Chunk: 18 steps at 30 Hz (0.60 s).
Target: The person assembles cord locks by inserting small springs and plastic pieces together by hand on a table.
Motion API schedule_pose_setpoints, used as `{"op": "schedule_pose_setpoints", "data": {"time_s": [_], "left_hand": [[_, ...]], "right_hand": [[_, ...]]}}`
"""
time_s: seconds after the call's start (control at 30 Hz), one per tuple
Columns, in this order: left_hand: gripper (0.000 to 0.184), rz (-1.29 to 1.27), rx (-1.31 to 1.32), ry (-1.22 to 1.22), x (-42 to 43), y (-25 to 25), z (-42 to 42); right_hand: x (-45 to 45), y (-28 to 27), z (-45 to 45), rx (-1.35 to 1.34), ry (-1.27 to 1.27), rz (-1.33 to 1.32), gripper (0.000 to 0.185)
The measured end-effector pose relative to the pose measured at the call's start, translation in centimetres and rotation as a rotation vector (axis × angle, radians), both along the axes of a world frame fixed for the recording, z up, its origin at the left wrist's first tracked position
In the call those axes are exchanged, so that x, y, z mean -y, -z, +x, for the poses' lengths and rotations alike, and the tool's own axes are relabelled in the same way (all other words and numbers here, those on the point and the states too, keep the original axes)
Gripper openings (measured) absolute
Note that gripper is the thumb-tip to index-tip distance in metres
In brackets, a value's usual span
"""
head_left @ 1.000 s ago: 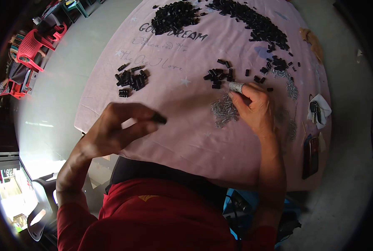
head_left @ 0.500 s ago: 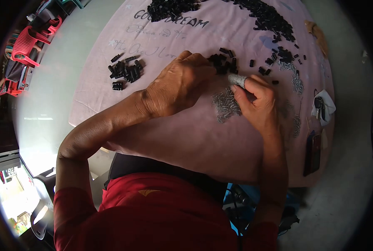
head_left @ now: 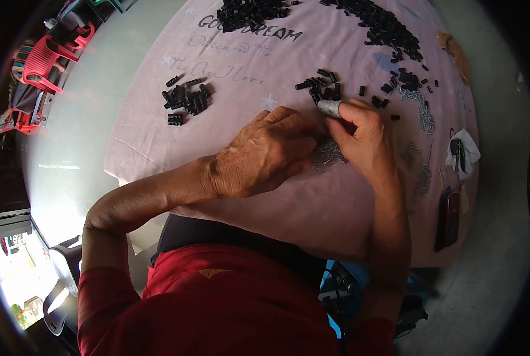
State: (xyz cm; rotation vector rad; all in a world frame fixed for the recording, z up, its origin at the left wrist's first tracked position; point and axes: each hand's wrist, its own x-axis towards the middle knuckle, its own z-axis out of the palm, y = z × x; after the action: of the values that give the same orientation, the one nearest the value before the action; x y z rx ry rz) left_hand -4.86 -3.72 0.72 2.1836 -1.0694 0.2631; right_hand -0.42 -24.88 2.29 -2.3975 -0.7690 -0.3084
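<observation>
My left hand [head_left: 268, 153] is closed, its fingertips pinched together close to my right hand. Whatever it holds is hidden behind the fingers. My right hand [head_left: 366, 135] is closed too, thumb against the fingers, and a grey wrap [head_left: 329, 108] covers one of its fingertips. I cannot make out what is in it. Partly under both hands lies a heap of small silvery metal pieces [head_left: 331, 155], too fine to name surely. Just beyond them is a small group of short black cylinders [head_left: 319, 89]. Another group of black cylinders [head_left: 187, 99] lies to the left.
Large heaps of black pieces [head_left: 250, 13] lie at the far side of the pink cloth [head_left: 241, 113]. More metal pieces [head_left: 424, 114] are on the right, near keys on a white cloth [head_left: 462, 153] and a phone [head_left: 447, 219]. Red chairs [head_left: 44, 64] stand beyond the table.
My left hand has moved from beside the near black cylinders back toward me, down to the metal heap and my right hand. The camera view has shifted slightly.
</observation>
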Motion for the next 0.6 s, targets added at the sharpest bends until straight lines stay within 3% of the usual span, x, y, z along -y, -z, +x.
{"op": "schedule_pose_setpoints", "data": {"time_s": [0.17,0.27,0.4,0.6], "left_hand": [[0.026,-0.027,0.021,0.052,0.1,0.5,0.2],[0.028,0.004,-0.116,-0.028,-0.4,0.1,1.0],[0.032,0.085,0.106,-0.132,-0.9,0.8,4.3],[0.023,0.051,0.03,-0.097,-1.0,-0.2,3.1]], "right_hand": [[-0.2,-0.1,-0.6,0.0,-0.016,0.021,0.009],[0.5,0.4,-0.5,-0.042,0.014,0.073,0.008],[1.6,0.7,-0.3,-0.125,0.06,0.147,0.011],[2.4,0.0,-0.4,-0.191,0.112,0.16,0.015]]}}
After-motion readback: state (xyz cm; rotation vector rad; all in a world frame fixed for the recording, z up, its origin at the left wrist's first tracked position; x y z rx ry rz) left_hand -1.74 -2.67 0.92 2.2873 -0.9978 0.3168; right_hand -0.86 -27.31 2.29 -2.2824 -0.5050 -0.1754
